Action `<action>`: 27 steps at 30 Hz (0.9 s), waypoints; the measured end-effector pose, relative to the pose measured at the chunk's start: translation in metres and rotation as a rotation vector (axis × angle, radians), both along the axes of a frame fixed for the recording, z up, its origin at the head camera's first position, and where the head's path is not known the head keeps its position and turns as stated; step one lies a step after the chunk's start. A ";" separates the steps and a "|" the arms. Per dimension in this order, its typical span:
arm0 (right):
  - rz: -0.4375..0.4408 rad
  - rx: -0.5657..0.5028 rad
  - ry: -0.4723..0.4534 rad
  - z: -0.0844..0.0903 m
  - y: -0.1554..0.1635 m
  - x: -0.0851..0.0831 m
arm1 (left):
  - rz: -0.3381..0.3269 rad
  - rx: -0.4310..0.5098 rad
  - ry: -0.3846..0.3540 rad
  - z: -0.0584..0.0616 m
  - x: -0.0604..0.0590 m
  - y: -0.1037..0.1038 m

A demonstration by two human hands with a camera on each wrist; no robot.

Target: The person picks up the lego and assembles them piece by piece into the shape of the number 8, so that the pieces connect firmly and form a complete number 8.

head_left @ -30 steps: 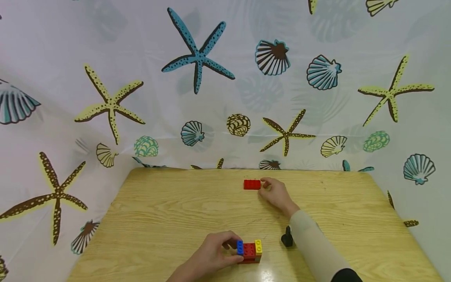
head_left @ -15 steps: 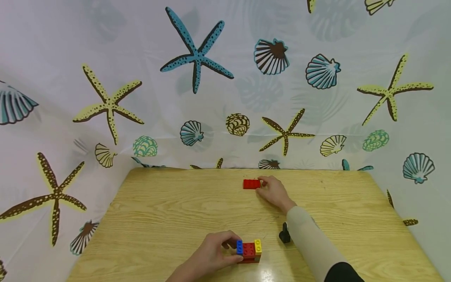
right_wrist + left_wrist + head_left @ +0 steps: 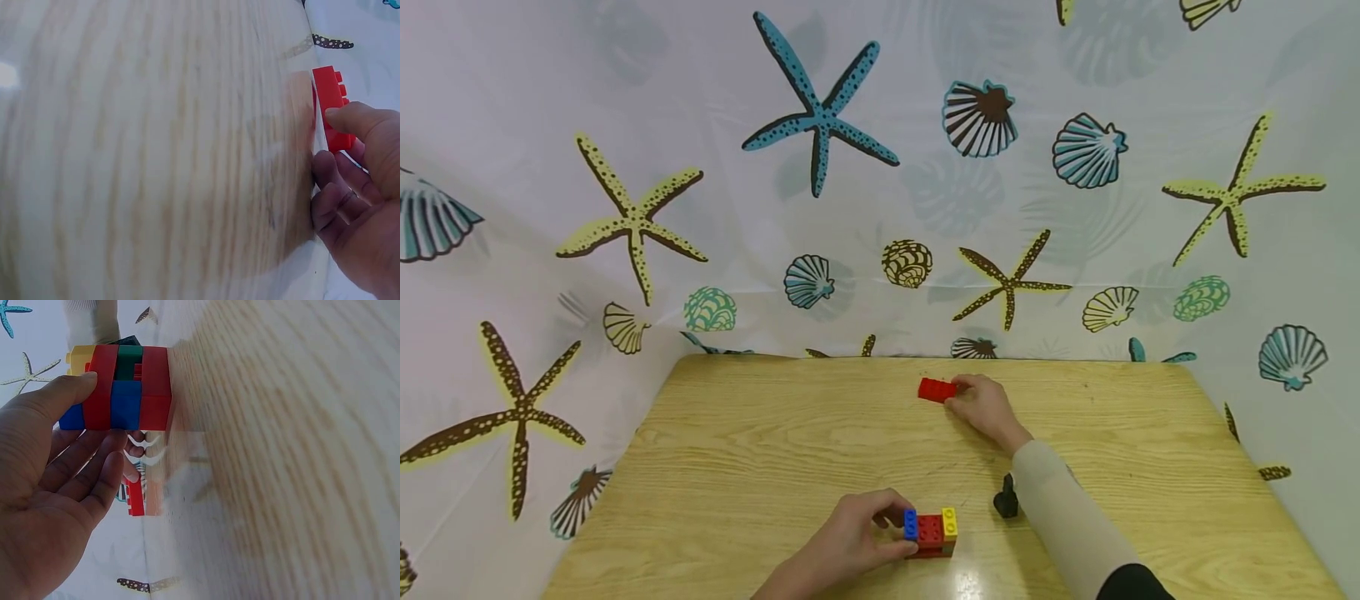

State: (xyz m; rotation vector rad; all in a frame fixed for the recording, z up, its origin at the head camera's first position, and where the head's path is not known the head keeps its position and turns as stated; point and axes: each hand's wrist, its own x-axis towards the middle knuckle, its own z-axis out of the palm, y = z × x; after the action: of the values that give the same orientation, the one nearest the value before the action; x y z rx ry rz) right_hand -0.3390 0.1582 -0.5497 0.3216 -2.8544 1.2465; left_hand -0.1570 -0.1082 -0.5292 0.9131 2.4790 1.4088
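My left hand (image 3: 856, 542) grips a small stack of toy building bricks (image 3: 930, 531) on the near middle of the table. The stack has a blue and a yellow brick on top, with red between them. In the left wrist view, red, blue and green layers of the brick stack (image 3: 128, 403) show, with the thumb against a red layer. Farther back, my right hand (image 3: 987, 410) pinches one end of a red brick (image 3: 934, 389). In the right wrist view this red brick (image 3: 329, 94) is tilted, studs facing away from the thumb, and its far end looks raised off the tabletop.
The wooden table (image 3: 760, 467) reaches back to a white curtain (image 3: 880, 183) printed with starfish and shells. A small black object (image 3: 1006, 497) is beside the right sleeve (image 3: 1071, 508), apparently at the wrist.
My right hand has moved slightly left and taken hold of the red brick's right end. The brick has turned slightly and tilted. The left hand and the stack stay put.
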 end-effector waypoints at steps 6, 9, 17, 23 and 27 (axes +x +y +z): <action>0.001 -0.069 -0.036 0.004 -0.001 0.007 | -0.004 0.010 0.000 0.001 0.001 0.000; 0.021 -0.108 -0.060 0.005 -0.002 0.011 | -0.003 0.008 0.004 0.001 0.000 0.000; 0.031 -0.165 -0.097 0.010 -0.002 0.029 | -0.003 0.004 0.013 -0.001 -0.001 0.001; 0.038 -0.139 -0.098 0.019 -0.001 0.048 | 0.000 -0.005 -0.005 -0.002 -0.002 0.002; 0.058 -0.127 -0.086 0.024 -0.001 0.059 | 0.010 -0.010 -0.021 -0.001 -0.001 0.001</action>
State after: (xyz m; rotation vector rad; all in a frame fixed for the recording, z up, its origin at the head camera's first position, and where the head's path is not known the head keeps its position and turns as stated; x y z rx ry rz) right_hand -0.2803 0.1576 -0.5256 0.3589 -2.8373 1.4788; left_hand -0.1583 -0.1067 -0.5299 0.8809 2.4766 1.4008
